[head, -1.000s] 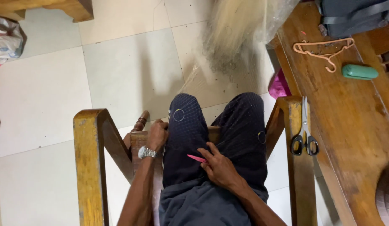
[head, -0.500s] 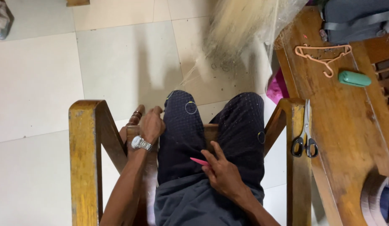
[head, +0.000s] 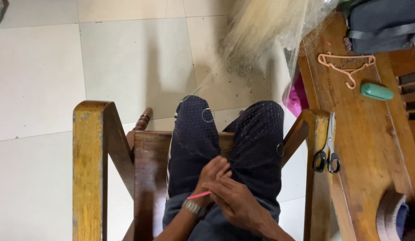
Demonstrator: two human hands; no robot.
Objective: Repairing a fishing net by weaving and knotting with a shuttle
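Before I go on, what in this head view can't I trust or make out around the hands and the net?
- Pink needle: only a short length shows; the rest lies under the left hand and right hand, so each grip on it is unclear.
- Net: blurred near the top edge, its fine mesh over the knees barely visible.
- Bag: cut off by the top right corner.
- Round thing on the table: cut off at the bottom right.

Head view, steeply down, close.
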